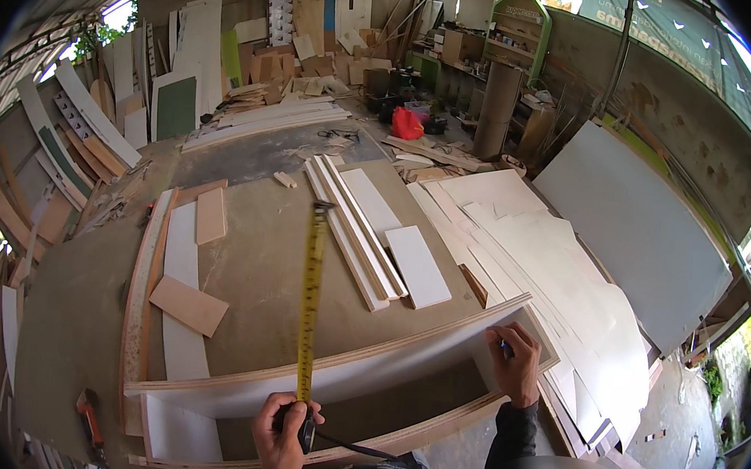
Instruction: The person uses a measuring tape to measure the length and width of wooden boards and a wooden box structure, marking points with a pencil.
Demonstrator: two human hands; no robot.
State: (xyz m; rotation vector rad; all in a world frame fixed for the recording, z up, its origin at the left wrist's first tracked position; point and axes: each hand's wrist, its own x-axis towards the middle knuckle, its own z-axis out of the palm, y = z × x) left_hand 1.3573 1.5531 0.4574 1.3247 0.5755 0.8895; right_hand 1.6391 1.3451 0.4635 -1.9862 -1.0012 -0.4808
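Note:
My left hand (282, 441) is closed around a dark tape measure (307, 436) at the near side of a long white open wooden box frame (392, 354). Out of the case runs the yellow blade (309, 305), stretching away over the frame's far board, its hooked end in the air near some white strips. My right hand (518, 361) is over the right end of that frame, fingers curled in. A small dark-blue tip shows between them; what it belongs to is hidden. The frame lies on the large brown work surface, its short left end white inside.
White strips (353, 233) and a white panel (419, 267) lie beyond the frame. Brown offcuts (189, 306) rest at left, near an orange-handled tool (91, 420). Thin white sheets (534, 257) are stacked at right; a big grey-white board (635, 230) leans behind them.

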